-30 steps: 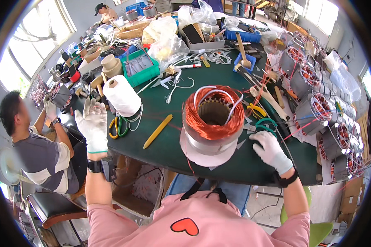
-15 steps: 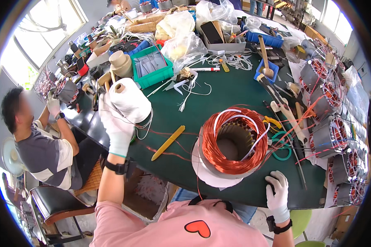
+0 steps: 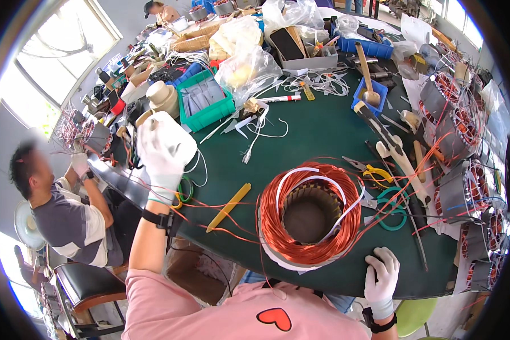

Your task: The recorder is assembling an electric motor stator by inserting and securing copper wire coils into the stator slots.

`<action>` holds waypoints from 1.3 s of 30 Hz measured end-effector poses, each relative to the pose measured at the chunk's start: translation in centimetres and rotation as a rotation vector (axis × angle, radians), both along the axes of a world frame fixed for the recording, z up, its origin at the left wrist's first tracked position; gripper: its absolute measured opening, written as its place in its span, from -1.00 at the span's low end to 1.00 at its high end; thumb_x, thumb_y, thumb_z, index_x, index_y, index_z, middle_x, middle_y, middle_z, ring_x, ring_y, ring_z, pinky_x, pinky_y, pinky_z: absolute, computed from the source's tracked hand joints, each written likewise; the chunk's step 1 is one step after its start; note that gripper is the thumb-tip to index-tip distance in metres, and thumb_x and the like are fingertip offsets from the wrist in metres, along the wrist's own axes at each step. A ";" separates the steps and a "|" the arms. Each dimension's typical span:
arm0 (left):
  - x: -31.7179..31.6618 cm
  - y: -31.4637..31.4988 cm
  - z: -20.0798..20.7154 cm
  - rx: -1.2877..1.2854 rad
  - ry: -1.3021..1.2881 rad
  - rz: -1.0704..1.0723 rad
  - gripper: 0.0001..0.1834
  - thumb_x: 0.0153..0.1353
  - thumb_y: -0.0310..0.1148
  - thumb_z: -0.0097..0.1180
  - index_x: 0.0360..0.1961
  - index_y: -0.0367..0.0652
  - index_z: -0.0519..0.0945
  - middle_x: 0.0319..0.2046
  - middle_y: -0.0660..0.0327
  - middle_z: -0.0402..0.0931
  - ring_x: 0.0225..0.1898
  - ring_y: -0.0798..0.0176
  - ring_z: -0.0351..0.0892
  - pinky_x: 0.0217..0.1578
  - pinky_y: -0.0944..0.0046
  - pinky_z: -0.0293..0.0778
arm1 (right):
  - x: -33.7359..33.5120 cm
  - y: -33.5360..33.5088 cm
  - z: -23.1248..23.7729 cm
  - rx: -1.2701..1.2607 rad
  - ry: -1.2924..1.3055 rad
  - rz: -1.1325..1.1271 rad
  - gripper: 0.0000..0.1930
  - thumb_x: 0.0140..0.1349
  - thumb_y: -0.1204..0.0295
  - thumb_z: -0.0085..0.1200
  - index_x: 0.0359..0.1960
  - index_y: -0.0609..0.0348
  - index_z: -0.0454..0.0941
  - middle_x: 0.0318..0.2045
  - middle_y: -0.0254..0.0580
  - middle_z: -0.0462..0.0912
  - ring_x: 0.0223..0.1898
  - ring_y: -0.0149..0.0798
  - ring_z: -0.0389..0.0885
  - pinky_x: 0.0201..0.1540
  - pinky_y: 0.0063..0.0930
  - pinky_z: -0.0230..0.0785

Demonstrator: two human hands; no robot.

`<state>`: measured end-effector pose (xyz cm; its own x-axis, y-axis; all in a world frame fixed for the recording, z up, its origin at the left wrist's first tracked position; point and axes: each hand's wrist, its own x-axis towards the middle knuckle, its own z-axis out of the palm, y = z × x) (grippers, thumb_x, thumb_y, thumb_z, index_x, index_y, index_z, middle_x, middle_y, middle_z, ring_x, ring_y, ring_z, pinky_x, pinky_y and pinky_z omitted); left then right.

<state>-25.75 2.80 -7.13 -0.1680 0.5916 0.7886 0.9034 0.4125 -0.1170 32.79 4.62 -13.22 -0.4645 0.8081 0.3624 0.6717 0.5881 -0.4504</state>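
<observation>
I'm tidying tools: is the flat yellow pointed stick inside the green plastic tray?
No, the flat yellow pointed stick lies on the dark green tabletop.

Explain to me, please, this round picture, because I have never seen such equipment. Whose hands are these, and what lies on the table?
There is no machine here: one person works in white gloves. A fisheye camera on the person's head looks down, so straight edges look curved.

The left hand is at a white spool; it is blurred, so I cannot tell whether it grips it. The right hand is near the table's front edge, with nothing visible in it.

On the green table stands a ring of copper wire, with a yellow pointed tool to its left. Further back is a green bin. Another person sits at left.
</observation>
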 end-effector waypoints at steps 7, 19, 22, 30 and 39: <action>-5.9 14.6 -0.4 -0.356 0.095 0.116 -0.84 0.34 -0.36 -0.05 -0.22 -0.09 0.59 -0.24 0.08 0.60 -0.15 -0.04 0.68 -0.21 -0.10 0.64 | -0.1 0.2 -0.1 -0.003 0.007 -0.006 -0.74 0.06 0.66 0.16 -0.19 0.13 0.67 0.01 -0.12 0.63 0.11 0.06 0.57 0.18 -0.06 0.36; -11.8 19.7 -2.1 -0.408 -0.319 0.657 -0.60 0.32 -0.19 0.12 0.08 -0.13 0.71 0.16 0.07 0.58 0.20 -0.05 0.60 0.09 -0.14 0.56 | -0.1 0.1 0.3 0.002 0.015 -0.027 -0.73 0.02 0.67 0.19 -0.23 0.11 0.68 -0.03 -0.14 0.64 0.08 0.04 0.60 0.15 -0.07 0.39; -10.8 20.6 -2.6 -0.482 -0.440 0.705 -0.58 0.34 -0.17 0.09 0.13 -0.09 0.70 0.19 0.09 0.56 0.22 -0.06 0.58 0.10 -0.17 0.55 | 0.1 0.2 0.3 0.003 0.014 -0.052 -0.74 0.01 0.67 0.19 -0.24 0.11 0.68 -0.03 -0.14 0.64 0.08 0.04 0.60 0.15 -0.07 0.39; -13.5 20.9 -4.8 -0.378 -0.643 0.593 -0.66 0.42 -0.29 -0.01 -0.05 -0.12 0.80 0.08 -0.04 0.70 0.12 -0.11 0.70 0.08 -0.07 0.63 | 0.3 0.4 0.6 0.042 0.062 -0.068 -0.76 0.02 0.64 0.22 -0.25 0.10 0.70 -0.08 -0.19 0.67 0.04 -0.01 0.64 0.10 -0.12 0.44; -10.5 19.4 -1.5 0.106 -0.324 0.531 -0.42 0.48 0.08 -0.11 -0.26 -0.25 0.71 -0.15 -0.04 0.71 -0.09 -0.15 0.72 -0.12 -0.20 0.60 | 1.1 0.1 0.9 0.089 0.106 -0.025 -0.77 0.04 0.62 0.26 -0.25 0.08 0.71 -0.08 -0.24 0.71 0.04 -0.08 0.66 0.09 -0.18 0.46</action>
